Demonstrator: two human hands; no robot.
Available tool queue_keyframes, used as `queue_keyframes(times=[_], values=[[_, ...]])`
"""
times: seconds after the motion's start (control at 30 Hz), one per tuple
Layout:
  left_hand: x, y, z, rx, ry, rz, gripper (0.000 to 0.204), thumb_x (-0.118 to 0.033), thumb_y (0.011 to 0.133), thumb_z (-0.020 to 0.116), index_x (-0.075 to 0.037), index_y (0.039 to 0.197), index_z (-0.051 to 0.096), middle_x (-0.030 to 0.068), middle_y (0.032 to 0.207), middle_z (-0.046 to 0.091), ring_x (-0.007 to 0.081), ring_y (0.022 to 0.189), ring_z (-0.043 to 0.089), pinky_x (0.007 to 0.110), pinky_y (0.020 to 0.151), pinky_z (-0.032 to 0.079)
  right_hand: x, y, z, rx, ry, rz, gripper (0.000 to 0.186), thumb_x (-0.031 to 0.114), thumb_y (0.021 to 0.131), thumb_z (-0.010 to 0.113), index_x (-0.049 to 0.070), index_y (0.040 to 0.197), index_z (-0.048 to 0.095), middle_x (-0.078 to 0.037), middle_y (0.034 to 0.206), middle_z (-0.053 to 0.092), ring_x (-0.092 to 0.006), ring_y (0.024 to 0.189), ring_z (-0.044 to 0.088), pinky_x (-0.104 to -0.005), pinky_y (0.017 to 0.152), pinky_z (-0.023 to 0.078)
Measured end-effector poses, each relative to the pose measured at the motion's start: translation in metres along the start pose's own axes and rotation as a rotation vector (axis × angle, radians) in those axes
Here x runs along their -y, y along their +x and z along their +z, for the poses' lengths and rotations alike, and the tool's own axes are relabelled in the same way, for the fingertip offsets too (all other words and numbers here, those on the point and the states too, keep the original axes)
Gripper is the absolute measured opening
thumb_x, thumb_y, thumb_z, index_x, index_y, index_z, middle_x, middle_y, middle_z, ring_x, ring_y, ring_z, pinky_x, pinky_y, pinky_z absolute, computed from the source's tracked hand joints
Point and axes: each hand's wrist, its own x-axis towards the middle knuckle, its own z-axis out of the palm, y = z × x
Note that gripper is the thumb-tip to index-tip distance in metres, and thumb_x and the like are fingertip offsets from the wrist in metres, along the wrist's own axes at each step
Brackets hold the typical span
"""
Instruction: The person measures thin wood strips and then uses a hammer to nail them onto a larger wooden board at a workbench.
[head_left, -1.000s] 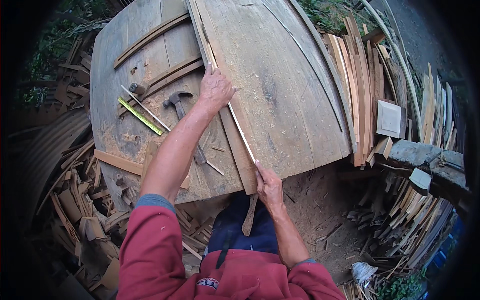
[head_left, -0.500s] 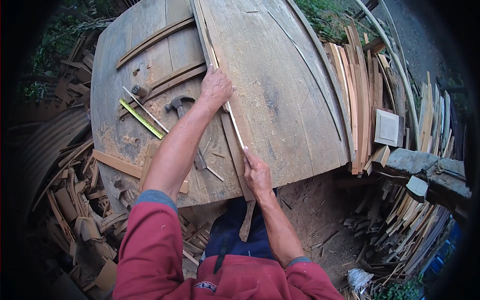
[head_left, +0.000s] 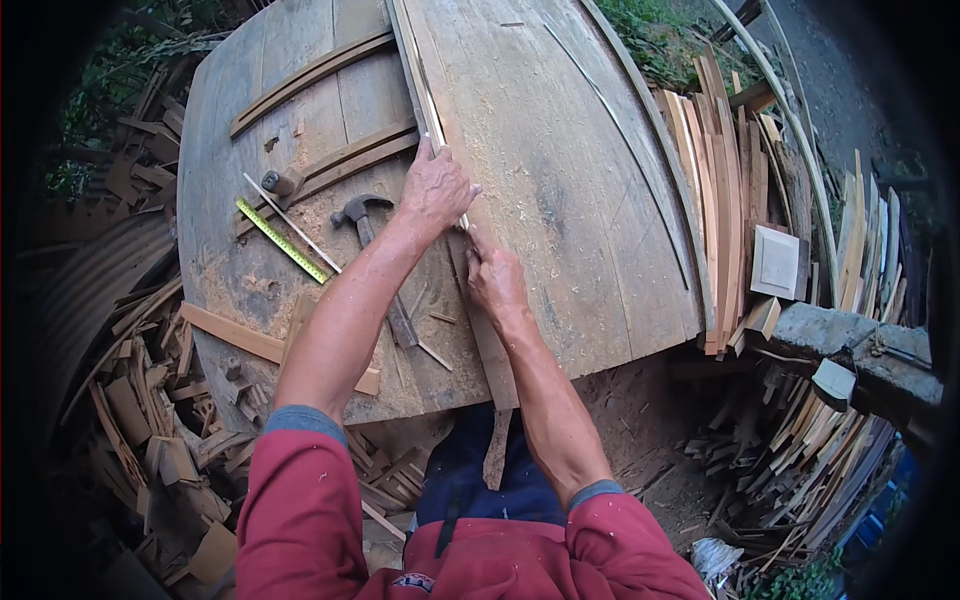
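A thin, pale wood strip (head_left: 435, 122) lies along a long, narrow wooden board (head_left: 487, 345), which runs lengthwise over the worktable and past its near edge. My left hand (head_left: 437, 190) is closed over the strip and the board beside it. Just nearer to me, my right hand (head_left: 497, 277) pinches the strip's near end, close to the left hand; its fingertips partly hide that end. Left of my hands lies a claw hammer (head_left: 362, 209), its handle partly behind my left forearm. Neither hand touches it.
The wooden tabletop (head_left: 570, 230) is strewn with shavings. On its left are a yellow measuring tape piece (head_left: 283, 240), a dark cylinder (head_left: 277, 183), a thin stick (head_left: 300, 230) and wood battens (head_left: 310, 82). Scrap wood (head_left: 150, 420) lies at left; planks (head_left: 715, 200) stand at right.
My right hand has moved forward, up close to my left hand. The length of pale strip that showed between the hands has nearly gone from sight. My left hand has barely moved.
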Motion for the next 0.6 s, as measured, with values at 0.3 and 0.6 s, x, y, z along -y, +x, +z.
queue_keyframes(times=[0.3, 0.6], values=[[0.0, 0.006, -0.002, 0.074, 0.039, -0.012, 0.042, -0.04, 0.1, 0.048, -0.013, 0.095, 0.079, 0.0066, 0.094, 0.073, 0.0244, 0.109, 0.059, 0.056, 0.113, 0.026, -0.008, -0.067, -0.011, 0.005, -0.013, 0.087, 0.039, 0.007, 0.088, 0.056, 0.01, 0.125, 0.066, -0.027, 0.08, 0.065, -0.0447, 0.074, 0.066, -0.0504, 0.068, 0.053], [0.005, 0.009, -0.006, 0.072, -0.04, -0.047, 0.045, -0.04, 0.099, 0.049, -0.006, 0.09, 0.077, 0.0079, 0.096, 0.071, 0.0244, 0.115, 0.057, 0.051, 0.114, 0.028, 0.0, 0.016, -0.006, 0.058, -0.119, 0.027, 0.035, 0.009, 0.086, 0.053, 0.015, 0.115, 0.071, -0.024, 0.081, 0.067, -0.0425, 0.076, 0.067, -0.0502, 0.07, 0.053]])
